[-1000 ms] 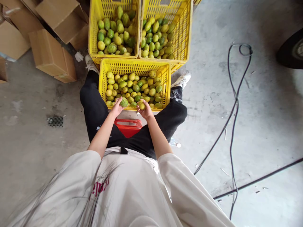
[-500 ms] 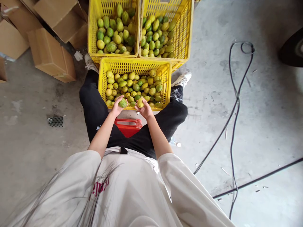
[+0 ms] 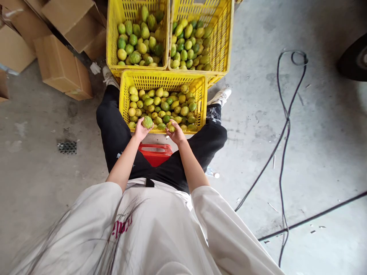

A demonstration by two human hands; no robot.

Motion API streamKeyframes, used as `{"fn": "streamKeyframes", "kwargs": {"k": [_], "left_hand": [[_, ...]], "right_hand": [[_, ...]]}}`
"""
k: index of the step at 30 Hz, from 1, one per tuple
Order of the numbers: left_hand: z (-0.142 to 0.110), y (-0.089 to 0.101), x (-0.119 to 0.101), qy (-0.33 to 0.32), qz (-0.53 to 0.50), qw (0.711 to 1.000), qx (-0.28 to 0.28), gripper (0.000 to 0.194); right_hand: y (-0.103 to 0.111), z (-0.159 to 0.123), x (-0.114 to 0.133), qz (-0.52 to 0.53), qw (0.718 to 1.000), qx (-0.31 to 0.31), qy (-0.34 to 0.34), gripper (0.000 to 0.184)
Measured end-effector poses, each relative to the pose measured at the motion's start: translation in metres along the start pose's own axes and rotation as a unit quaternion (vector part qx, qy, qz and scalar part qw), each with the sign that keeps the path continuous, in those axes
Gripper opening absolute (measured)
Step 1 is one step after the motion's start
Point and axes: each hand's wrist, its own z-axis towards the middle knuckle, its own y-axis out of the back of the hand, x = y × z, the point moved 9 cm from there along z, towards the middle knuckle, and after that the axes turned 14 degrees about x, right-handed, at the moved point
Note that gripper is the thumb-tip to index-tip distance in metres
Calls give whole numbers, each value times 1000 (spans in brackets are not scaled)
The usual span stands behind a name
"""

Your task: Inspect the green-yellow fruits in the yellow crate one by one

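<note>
My left hand (image 3: 140,130) is closed around a green, bumpy-skinned lemon (image 3: 147,122). In my right hand (image 3: 178,135) is a yellower lemon (image 3: 171,126), gripped between thumb and fingers. Both hands are over the near edge of a yellow plastic crate (image 3: 203,103) between my legs. Many green and yellow lemons (image 3: 161,114) lie loose inside that crate. The palms and some fingertips are hidden behind the fruit.
Two more yellow crates, left (image 3: 110,38) and right (image 3: 228,42), hold lemons beyond the near one. A red plastic stool (image 3: 156,157) is under me. Cardboard boxes (image 3: 61,67) stand at left; a black cable (image 3: 283,141) runs over the floor at right.
Both lemons have turned slightly in my fingers. My left hand's grip has shifted, with the fingers a little differently placed around the green lemon. The crates have stayed put.
</note>
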Motion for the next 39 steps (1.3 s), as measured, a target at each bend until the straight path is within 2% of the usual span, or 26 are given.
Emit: {"fn": "streamKeyframes", "kwargs": {"k": [2,6,11,15,19,27,31,34,39], "left_hand": [[1,2,0,-8,-1,1000,-12,11],[1,4,0,-8,3,1000,-15,12],[0,-2,0,0,18,1000,10,17],[-3,-9,-1,-1,24,999,35,27],[-4,-11,-1,2,28,999,44,28],[5,3,-2,-17,35,999,0,14],[4,5,0,-12,46,999,-4,5],[2,3,1,-7,54,999,0,11],[-2,-4,-1,-6,51,999,16,15]], "right_hand": [[1,1,-1,0,1000,-3,2,38],[4,1,0,12,1000,-17,18,34],[5,0,2,41,998,-33,28,20],[7,-1,3,54,997,-42,29,19],[7,0,2,53,997,-47,22,18],[1,1,0,33,999,-36,14,34],[2,1,2,38,998,-35,29,30],[2,1,2,42,998,-33,29,27],[1,0,3,44,998,-34,24,34]]}}
